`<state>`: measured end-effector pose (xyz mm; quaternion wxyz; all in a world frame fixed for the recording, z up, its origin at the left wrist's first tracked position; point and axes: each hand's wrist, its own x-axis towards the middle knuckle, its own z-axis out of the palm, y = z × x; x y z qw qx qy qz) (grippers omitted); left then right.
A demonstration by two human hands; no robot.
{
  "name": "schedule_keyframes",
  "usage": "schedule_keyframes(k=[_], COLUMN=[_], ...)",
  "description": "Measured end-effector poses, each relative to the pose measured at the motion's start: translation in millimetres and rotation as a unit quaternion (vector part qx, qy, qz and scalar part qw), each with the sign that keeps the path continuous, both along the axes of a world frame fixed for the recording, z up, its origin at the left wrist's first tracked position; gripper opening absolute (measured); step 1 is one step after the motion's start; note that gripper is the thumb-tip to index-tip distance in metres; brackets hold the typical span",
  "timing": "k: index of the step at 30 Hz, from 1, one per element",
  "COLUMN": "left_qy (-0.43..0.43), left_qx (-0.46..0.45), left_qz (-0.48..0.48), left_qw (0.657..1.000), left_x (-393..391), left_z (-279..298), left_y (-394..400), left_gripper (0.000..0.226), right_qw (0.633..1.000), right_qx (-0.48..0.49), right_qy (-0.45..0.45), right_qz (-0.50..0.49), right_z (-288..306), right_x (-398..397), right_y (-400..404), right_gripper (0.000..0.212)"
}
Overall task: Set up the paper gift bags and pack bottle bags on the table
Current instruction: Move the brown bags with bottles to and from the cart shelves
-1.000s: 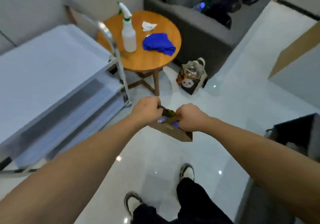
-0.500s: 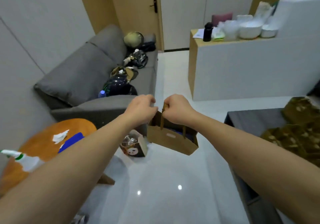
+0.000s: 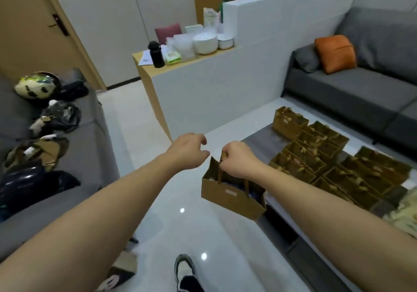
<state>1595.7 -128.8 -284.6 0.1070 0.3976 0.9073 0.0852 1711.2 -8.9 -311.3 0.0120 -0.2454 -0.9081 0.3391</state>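
A brown paper gift bag hangs in the air over the white floor, just left of the dark low table. My right hand grips its handles from above. Something dark blue shows inside the bag. My left hand hovers just left of the handles, fingers loosely curled, holding nothing. Several more brown gift bags stand in rows on the table to the right.
A grey sofa on the left holds dark plastic bags and a helmet. A white partition counter with bowls and a black bottle stands ahead. Another grey sofa with an orange cushion is at far right. A person is behind the partition.
The view has swung right, from the round wooden table to the low table with bags. My left hand has let go of the bag's handles; the right hand alone carries the bag.
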Motion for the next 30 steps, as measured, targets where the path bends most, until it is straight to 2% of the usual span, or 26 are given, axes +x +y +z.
schedule_keyframes(k=[4,9,14,21,30], left_qy=[-0.006,-0.016,-0.021,-0.027,-0.026], left_qx=[-0.015,-0.022,-0.028,-0.035,-0.091], left_qz=[-0.089,-0.174,-0.239,-0.275,-0.284], left_qw=[0.996,0.984,0.97,0.96,0.954], left_x=[-46.4,-112.3,-160.5,-205.3,-251.7], left_z=[-5.8,5.6,8.7,-5.1,-54.5], left_y=[50.5,101.6,143.2,193.2,321.3], left_gripper=[0.045,0.044,0.043,0.044,0.045], right_qw=[0.997,0.985,0.971,0.956,0.954], right_qx=[0.014,0.002,0.029,0.046,-0.016], right_qy=[-0.027,-0.068,-0.07,-0.037,-0.091], right_qz=[-0.072,-0.158,-0.225,-0.289,-0.287], right_z=[-4.8,2.4,2.5,-13.6,-77.0], right_x=[-29.4,-68.1,-94.4,-139.4,-189.4], right_y=[33.9,68.3,92.1,141.6,262.9], right_gripper=[0.029,0.01,0.014,0.013,0.015])
